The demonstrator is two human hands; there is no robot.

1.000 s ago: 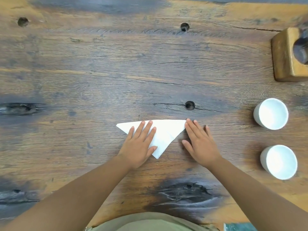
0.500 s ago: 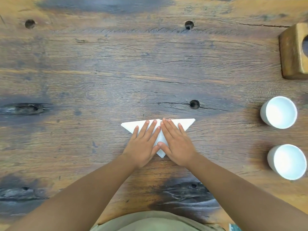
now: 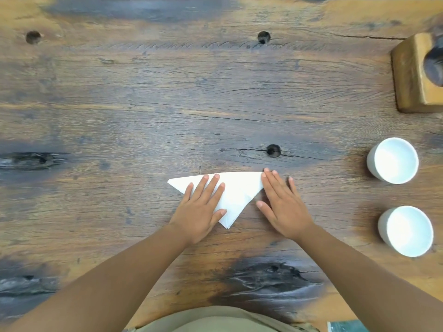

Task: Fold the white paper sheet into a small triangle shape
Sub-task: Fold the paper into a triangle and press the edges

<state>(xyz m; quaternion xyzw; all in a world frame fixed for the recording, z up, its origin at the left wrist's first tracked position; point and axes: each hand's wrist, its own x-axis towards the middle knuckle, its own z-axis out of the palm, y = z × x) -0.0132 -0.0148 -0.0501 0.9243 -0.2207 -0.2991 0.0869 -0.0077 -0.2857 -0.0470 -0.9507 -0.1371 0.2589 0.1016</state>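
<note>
Paper: the white paper sheet (image 3: 236,191) lay flat on the wooden tabletop (image 3: 191,97), already folded into a triangle; its long edge ran along the far side and its point aimed back toward the person.
Left hand: the left hand (image 3: 201,207) rested palm down on the left half of the triangle, fingers spread and flat; it pinned the sheet and gripped nothing.
Right hand: the right hand (image 3: 281,204) lay open and flat on the bare wood just beside the right slope of the triangle; only its fingertips reached the right corner; it held nothing.
Handling: the sheet looked thin, very light and limp, so it would likely slide on the wood unless one hand weighed it down; it should crease readily and tear if dragged.
Where to take hold: judging from the layout, the free right corner was the natural place to pinch and lift, while the left palm anchored the rest.
Progress: a large triangle was made; a smaller one seemed to need at least one more fold.
Surroundings: two white cups (image 3: 393,160) (image 3: 406,231) stood well apart to the right; a wooden block (image 3: 412,73) sat at the far right edge.
</note>
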